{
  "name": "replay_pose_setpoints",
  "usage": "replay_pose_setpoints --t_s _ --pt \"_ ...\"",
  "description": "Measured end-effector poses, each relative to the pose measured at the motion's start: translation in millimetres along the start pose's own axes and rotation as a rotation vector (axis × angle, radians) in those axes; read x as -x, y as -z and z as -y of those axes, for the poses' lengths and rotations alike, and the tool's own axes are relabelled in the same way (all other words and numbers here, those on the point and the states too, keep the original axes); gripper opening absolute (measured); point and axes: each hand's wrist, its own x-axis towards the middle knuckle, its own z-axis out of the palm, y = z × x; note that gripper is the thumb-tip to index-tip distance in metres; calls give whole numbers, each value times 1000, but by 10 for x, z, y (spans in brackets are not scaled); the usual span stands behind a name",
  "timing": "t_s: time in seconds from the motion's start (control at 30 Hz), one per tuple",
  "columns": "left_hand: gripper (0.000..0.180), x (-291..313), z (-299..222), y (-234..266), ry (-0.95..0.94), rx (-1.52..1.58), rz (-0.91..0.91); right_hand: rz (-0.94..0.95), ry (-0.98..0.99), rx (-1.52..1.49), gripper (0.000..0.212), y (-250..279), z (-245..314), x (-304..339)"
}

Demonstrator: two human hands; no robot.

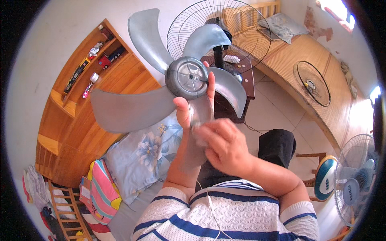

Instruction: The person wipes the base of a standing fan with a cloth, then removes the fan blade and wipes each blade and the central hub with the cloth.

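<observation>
A grey translucent plastic fan blade wheel (150,108) with several broad blades and a round hub is held up in front of me. My left hand (184,110) grips it from behind, just below the hub, with the thumb on one side of the lowest blade and the fingers on the other. Over that lowest blade, my right hand (227,146) has its fingers curled in against the surface. Its fingertips are smeared by motion, and a small pale patch shows there that I cannot make out.
Behind the blades, a black fan stand with its wire rear guard (257,40) stands by a dark small table (250,88). A round front guard (313,84) lies on the wooden bed (281,64). Another fan (354,180) is at right. A wooden shelf unit (60,140) and flowered pillow (140,160) are at left.
</observation>
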Motion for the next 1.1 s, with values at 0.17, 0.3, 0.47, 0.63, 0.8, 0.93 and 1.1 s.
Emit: replay_pose_setpoints --t_s 0.17,0.3,0.47,0.63,0.8,0.93,1.1 --pt "87 -97 33 -17 -27 69 63 123 193 -131 37 -214 185 278" --pt "95 -124 24 17 -10 18 73 74 266 -176 34 -28 236 204" --pt "109 14 -21 -5 29 -24 78 -196 209 59 28 196 65 -114" --pt "121 165 -52 -237 105 -160 22 -179 124 228 42 124 -156 -254" --pt "124 140 -78 -197 58 -130 -24 -136 145 228 47 44 -144 -203" --pt "118 155 -75 -195 36 -183 12 -135 194 274 39 74 -150 -234" --pt "111 223 -81 -225 12 -159 -8 -138 180 334 42 122 -133 -262"
